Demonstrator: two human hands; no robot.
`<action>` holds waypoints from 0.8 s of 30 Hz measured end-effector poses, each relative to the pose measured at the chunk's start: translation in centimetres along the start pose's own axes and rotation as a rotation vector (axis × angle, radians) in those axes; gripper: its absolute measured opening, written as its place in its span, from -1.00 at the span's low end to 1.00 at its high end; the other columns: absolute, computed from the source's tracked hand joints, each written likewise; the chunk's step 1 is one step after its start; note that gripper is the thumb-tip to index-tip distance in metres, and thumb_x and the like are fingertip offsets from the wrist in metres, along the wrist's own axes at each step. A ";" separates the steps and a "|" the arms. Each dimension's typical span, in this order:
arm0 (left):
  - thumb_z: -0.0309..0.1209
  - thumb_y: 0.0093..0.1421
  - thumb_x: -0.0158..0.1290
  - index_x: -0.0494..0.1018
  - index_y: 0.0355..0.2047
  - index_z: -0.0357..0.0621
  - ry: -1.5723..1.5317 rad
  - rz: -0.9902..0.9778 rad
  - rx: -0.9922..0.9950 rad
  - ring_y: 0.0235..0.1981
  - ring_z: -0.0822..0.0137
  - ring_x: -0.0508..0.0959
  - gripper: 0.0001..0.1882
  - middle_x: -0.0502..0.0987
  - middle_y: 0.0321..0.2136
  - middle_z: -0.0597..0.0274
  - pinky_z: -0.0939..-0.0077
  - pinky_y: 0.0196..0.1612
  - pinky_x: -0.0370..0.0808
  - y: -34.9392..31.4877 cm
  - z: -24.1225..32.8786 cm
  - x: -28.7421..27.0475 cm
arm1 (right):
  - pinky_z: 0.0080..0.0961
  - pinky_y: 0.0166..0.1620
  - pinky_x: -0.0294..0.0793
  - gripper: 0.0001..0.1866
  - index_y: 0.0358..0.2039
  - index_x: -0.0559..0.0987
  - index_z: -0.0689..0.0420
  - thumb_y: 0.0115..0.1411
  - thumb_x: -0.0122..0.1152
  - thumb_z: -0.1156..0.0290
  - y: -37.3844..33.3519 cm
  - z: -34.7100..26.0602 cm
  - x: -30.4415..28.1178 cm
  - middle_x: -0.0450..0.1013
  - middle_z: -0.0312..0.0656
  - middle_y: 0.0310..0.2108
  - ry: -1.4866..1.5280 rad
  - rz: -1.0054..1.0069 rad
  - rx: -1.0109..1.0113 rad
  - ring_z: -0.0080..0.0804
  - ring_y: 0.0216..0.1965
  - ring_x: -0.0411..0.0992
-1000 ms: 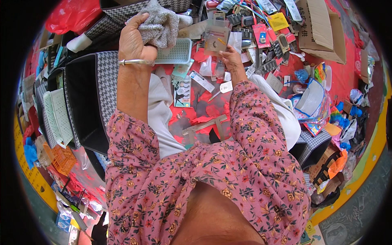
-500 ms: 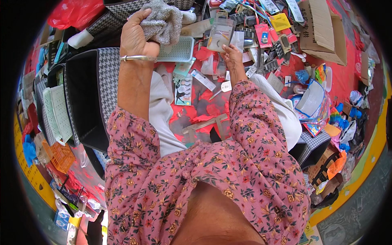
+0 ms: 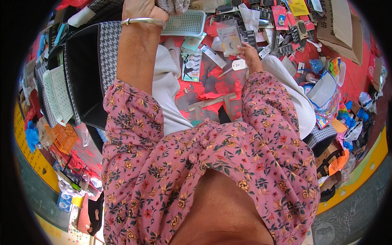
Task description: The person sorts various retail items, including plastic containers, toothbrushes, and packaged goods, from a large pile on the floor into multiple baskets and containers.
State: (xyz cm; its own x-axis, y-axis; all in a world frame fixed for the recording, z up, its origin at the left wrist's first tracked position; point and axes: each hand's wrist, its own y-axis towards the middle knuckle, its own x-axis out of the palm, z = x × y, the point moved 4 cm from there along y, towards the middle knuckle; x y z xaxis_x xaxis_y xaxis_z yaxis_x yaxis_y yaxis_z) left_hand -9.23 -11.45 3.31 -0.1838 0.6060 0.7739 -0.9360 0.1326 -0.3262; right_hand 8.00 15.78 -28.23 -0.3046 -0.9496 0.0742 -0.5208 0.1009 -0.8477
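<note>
My left hand (image 3: 143, 9), with a silver bangle at its wrist, is closed around a grey fluffy cloth (image 3: 173, 5); the upper edge of the picture cuts both off. Just below the cloth lies a pale green plastic basket (image 3: 183, 25). Between the fingers of my right hand (image 3: 251, 56) is a small flat clear packet (image 3: 229, 41) with a thin dark curved strip inside. A false eyelash card (image 3: 192, 66) and a narrow white-and-blue package (image 3: 213, 56) lie on the red covering to its left. Beside my right fingers is a white tag (image 3: 239, 64).
Many small packaged goods spread beyond my hands. An open cardboard box (image 3: 341, 34) stands at the far right. Black bins with houndstooth sides (image 3: 87, 77) are on my left, near an orange basket (image 3: 62, 138). Plastic-wrapped items (image 3: 324, 96) pile up to the right.
The view has tilted, so the surroundings sit higher in the picture. My right hand has brought the clear packet nearer to me over the goods. My left hand still holds the cloth.
</note>
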 end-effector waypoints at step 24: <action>-0.40 0.17 -0.25 0.37 -0.40 -0.27 -0.134 -0.066 -0.102 -0.45 0.23 0.51 -0.77 0.46 -0.48 0.09 0.36 -0.34 0.51 -1.0 -0.9 1.6 | -0.62 -0.45 0.34 -0.49 -0.05 0.32 0.15 -0.06 0.23 0.50 -0.7 -1.9 4.5 0.40 -0.32 -0.37 0.356 -0.039 -0.049 -0.56 -0.43 0.36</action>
State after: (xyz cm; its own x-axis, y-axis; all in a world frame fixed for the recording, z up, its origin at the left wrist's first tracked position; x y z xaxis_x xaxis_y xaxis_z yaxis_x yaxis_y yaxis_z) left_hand -8.36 -9.93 4.40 -0.1678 0.4841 0.8588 -0.9134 0.2514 -0.3202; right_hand 5.46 12.06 -26.29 -0.5378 -0.7911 0.2916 -0.5728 0.0891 -0.8148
